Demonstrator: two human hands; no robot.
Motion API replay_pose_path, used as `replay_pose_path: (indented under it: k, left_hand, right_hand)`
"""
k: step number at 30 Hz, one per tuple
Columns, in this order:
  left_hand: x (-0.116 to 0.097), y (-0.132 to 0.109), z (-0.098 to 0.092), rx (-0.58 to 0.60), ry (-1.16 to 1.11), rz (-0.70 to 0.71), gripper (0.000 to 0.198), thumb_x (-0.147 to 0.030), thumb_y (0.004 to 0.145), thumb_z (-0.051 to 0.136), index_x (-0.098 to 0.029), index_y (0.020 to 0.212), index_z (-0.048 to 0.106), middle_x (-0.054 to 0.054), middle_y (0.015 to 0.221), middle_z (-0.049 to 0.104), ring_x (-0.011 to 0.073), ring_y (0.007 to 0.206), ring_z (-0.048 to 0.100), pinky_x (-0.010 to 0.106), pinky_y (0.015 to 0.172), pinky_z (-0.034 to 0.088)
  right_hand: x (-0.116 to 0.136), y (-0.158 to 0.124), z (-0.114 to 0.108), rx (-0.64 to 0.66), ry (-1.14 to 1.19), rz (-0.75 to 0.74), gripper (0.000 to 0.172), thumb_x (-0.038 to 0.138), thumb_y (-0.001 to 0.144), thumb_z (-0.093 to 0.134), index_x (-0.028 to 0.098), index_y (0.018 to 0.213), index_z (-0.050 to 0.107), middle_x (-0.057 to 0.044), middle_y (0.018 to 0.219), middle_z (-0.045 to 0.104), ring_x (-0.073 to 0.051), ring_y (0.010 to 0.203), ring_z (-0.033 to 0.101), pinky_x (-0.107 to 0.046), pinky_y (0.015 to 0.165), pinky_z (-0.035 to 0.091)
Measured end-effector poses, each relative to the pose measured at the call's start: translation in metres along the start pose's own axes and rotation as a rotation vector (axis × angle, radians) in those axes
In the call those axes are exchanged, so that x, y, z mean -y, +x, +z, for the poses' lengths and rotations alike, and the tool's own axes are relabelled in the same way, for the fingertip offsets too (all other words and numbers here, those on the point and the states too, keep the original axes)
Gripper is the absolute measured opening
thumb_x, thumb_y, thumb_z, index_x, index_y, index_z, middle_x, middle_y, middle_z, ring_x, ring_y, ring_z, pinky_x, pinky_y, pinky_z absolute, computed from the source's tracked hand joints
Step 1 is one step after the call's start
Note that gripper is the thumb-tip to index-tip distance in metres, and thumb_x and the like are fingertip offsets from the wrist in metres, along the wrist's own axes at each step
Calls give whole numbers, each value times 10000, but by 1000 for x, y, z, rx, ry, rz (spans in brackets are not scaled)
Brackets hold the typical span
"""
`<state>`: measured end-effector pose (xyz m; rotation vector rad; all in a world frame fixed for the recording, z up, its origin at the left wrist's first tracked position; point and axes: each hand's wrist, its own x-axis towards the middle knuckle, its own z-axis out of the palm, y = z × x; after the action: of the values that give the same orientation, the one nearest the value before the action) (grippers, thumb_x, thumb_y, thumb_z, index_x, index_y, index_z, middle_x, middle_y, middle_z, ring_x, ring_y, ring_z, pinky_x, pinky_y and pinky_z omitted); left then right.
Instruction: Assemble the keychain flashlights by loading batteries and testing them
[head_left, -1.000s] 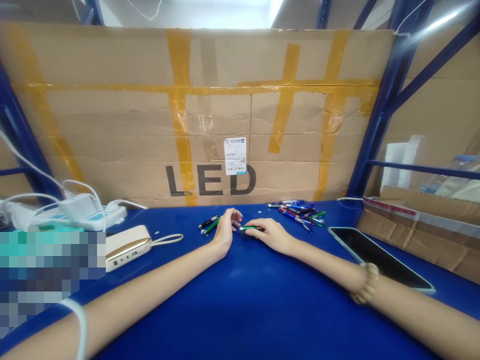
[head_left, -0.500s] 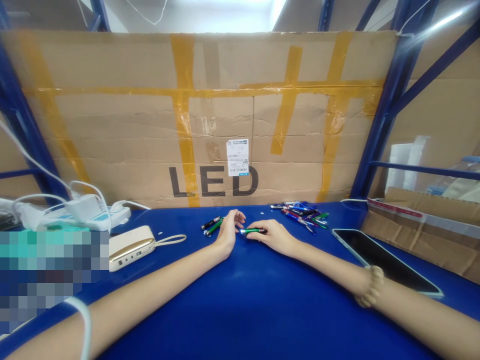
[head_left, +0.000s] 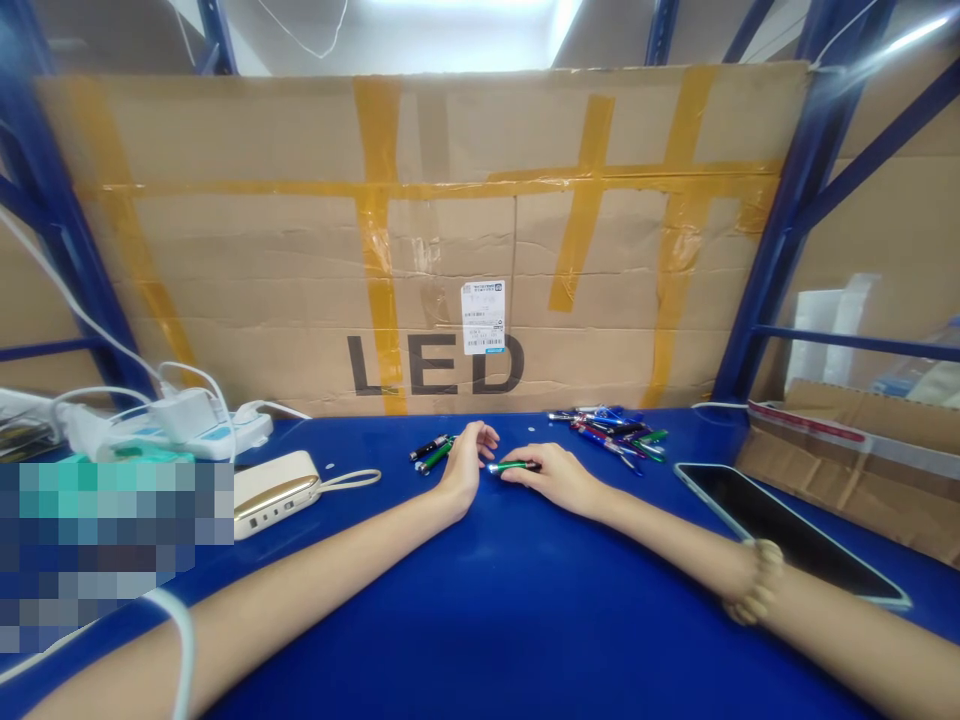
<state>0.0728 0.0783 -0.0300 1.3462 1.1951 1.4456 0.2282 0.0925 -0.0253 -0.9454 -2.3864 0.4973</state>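
Okay, right hand [head_left: 551, 477] pinches a green pen [head_left: 514, 466] in its fingertips, held out toward the left hand [head_left: 466, 468], which is open, close but apart. Two more pens [head_left: 431, 454] lie nearby, a loose pen pile [head_left: 611, 430] within reach on the blue bench [head_left: 525, 620].

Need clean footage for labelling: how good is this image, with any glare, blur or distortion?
Head view: the wide-angle lens bends the blue steel rack upright and curves the frame's edges; a streak of glare sits at top right; a pixelated block hides the lower left; the green pen in the right hand looks small but fairly sharp, without strong motion blur.
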Motion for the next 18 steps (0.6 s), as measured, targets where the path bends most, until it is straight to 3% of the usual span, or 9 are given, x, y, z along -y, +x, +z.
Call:
replay_pose_path:
  k: [8, 18]
  left_hand:
    - [-3, -3, 1, -6, -15, 4, 329, -403, 764, 323, -175, 645, 528, 30, 716, 555, 157, 665, 516, 266, 597, 393]
    - [-10, -7, 4, -14, -8, -28, 312, -396, 756, 312, -176, 653, 507, 26, 713, 536, 151, 655, 488, 261, 612, 357]
  right_hand:
    - [1, 0, 0, 9, 12, 45, 317, 479, 792, 535, 224, 881, 701, 9, 677, 654, -137, 602, 536, -227, 557, 346]
    - [1, 0, 0, 5, 9, 38, 323, 502, 778, 534, 250, 897, 698, 3, 889, 693, -183, 783, 595, -244, 649, 393]
